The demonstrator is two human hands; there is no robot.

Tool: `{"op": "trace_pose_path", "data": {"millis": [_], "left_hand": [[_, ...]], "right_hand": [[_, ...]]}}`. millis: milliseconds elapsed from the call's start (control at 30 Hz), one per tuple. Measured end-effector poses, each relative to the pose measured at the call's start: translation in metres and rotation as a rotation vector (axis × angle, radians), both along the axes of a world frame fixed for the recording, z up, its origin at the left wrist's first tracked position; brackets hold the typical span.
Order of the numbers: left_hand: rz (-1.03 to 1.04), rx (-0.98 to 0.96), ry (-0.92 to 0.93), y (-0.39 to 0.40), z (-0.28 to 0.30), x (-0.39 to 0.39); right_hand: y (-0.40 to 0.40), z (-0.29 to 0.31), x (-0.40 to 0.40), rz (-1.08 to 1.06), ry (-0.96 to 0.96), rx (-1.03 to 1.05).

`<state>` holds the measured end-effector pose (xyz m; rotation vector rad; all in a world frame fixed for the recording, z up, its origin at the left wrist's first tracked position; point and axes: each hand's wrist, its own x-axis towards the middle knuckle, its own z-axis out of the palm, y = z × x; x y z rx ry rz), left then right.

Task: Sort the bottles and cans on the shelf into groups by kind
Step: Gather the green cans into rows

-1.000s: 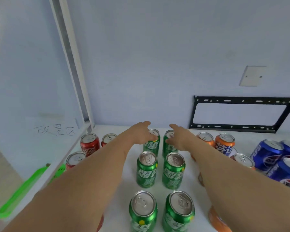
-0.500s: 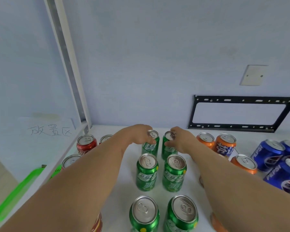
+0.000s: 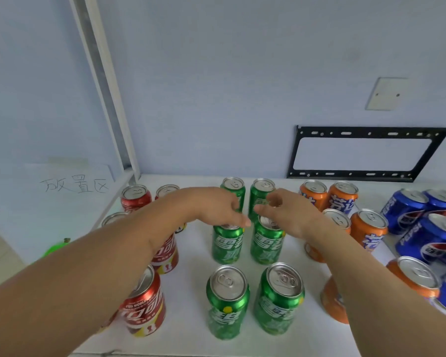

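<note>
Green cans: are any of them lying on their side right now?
No: all six green cans stand upright in two columns, tops facing up.

Cans in four colours on a white shelf (image 3: 191, 331)

Green cans (image 3: 227, 244) with white lettering stand under the hands; red cans (image 3: 144, 307) with white script to their left, orange cans (image 3: 368, 228) then blue cans (image 3: 402, 210) to their right; all tops silver.

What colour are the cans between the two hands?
Green, with shiny silver tops. The head view shows the front green cans best.
</note>
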<state>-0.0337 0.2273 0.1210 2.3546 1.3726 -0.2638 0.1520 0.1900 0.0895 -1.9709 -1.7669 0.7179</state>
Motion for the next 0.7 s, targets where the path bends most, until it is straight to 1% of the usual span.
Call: {"op": "trace_pose_path", "data": {"millis": [67,200,300,533,633,700], "left_hand": [[-0.013,-0.022,0.000,-0.007,-0.005,0.000],[-0.011,0.046,0.012,-0.009,-0.011,-0.001],[0.010,0.045,-0.008,-0.009,-0.013,-0.002],[0.070,0.028,-0.040,-0.012,-0.013,-0.001],[0.148,0.012,-0.118,-0.020,-0.013,-0.003],[0.239,0.080,-0.284,-0.037,-0.013,-0.007]], "right_hand": [[-0.008,-0.004,-0.005,0.036,0.004,-0.025],[-0.017,-0.008,-0.007,0.067,0.012,-0.059],[-0.017,-0.008,-0.005,0.078,0.008,-0.066],[-0.016,-0.012,0.000,0.057,0.064,-0.083],[-0.026,-0.012,-0.001,0.018,0.213,-0.051],[-0.037,-0.012,0.000,-0.042,0.259,0.064]]}}
